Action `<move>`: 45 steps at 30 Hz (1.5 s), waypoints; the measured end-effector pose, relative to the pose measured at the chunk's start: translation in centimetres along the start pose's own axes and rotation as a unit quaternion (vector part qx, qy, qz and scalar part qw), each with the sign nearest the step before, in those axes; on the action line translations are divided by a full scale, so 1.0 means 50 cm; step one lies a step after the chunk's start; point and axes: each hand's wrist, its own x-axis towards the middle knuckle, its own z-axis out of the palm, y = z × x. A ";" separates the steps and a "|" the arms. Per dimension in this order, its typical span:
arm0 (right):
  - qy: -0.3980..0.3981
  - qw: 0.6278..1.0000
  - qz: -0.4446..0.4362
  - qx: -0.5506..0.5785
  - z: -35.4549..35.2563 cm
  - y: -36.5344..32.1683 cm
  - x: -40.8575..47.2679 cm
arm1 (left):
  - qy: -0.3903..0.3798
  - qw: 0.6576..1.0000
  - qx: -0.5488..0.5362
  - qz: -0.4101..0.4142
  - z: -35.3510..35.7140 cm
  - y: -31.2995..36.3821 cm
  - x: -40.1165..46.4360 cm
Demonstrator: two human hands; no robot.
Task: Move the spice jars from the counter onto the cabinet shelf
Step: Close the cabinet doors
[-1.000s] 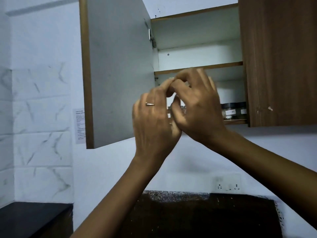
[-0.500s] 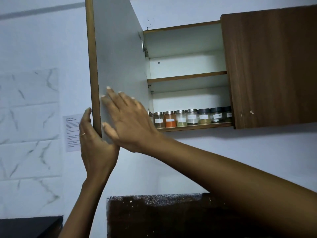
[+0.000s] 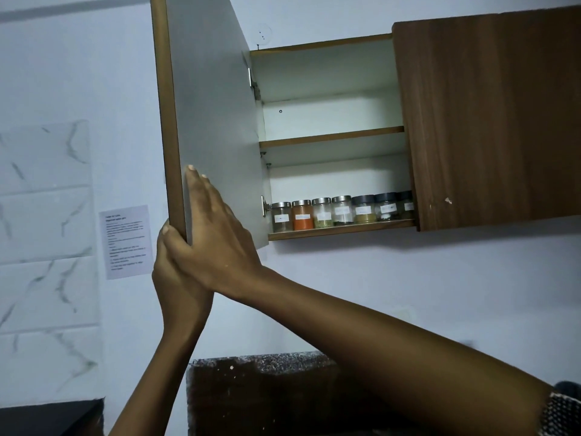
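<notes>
Several spice jars (image 3: 342, 211) stand in a row on the bottom cabinet shelf (image 3: 341, 229), with steel lids on the left ones and dark lids on the right ones. The left cabinet door (image 3: 213, 121) stands open, its pale inner face toward me. My right hand (image 3: 217, 234) lies flat against that inner face near its lower edge. My left hand (image 3: 176, 278) is behind it, with the thumb hooked over the door's brown outer edge. Neither hand holds a jar.
The upper shelf (image 3: 333, 135) holds nothing. The right cabinet door (image 3: 490, 121) is closed. A printed paper sheet (image 3: 127, 242) hangs on the wall left of the door. A dark speckled counter (image 3: 267, 388) lies below, with another black surface (image 3: 47, 416) at lower left.
Both hands left the shelf front, uncovering the row of jars, and moved left to the open door. My right palm slid toward the door's outer edge, closing against my left hand.
</notes>
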 end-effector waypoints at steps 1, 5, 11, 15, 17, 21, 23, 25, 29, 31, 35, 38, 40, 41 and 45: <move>0.007 1.000 0.001 0.004 -0.004 -0.001 -0.002 | -0.003 1.000 -0.007 -0.001 0.004 0.004 -0.004; 0.058 0.998 0.012 0.005 -0.030 0.005 -0.015 | -0.013 1.000 -0.027 0.000 0.038 0.025 -0.027; 0.121 0.992 0.025 -0.003 -0.107 0.054 -0.046 | -0.089 0.985 -0.150 0.000 0.126 0.078 -0.077; 0.166 0.984 0.062 0.002 -0.172 0.104 -0.058 | -0.153 0.971 -0.182 0.006 0.194 0.111 -0.118; 0.185 0.979 0.082 0.004 -0.200 0.129 -0.062 | -0.192 0.963 -0.189 0.017 0.228 0.121 -0.138; 0.218 0.972 0.087 -0.005 -0.263 0.179 -0.074 | -0.249 0.954 -0.155 0.069 0.285 0.139 -0.162; 0.222 0.971 0.092 -0.013 -0.295 0.207 -0.080 | -0.239 0.954 -0.132 0.123 0.315 0.143 -0.167; 0.223 0.969 0.103 -0.041 -0.322 0.235 -0.086 | -0.241 0.951 -0.111 0.162 0.348 0.140 -0.172; 0.231 0.961 0.122 -0.092 -0.358 0.298 -0.099 | -0.290 0.933 -0.100 0.188 0.416 0.129 -0.180; 0.236 0.951 0.155 -0.124 -0.374 0.334 -0.103 | -0.314 0.923 -0.098 0.200 0.450 0.116 -0.187; 0.246 0.933 0.223 -0.137 -0.403 0.415 -0.105 | -0.337 0.911 -0.064 0.228 0.523 0.081 -0.203; 0.247 0.929 0.234 -0.149 -0.421 0.484 -0.102 | -0.347 0.905 -0.035 0.242 0.580 0.062 -0.214; 0.246 0.929 0.222 -0.163 -0.429 0.534 -0.101 | -0.342 0.906 -0.020 0.250 0.619 0.052 -0.220; 0.244 0.929 0.212 -0.181 -0.430 0.553 -0.104 | -0.339 0.906 -0.017 0.253 0.631 0.048 -0.222; 0.192 0.908 0.144 -0.342 -0.450 0.660 -0.116 | -0.308 0.910 0.022 0.278 0.713 0.019 -0.234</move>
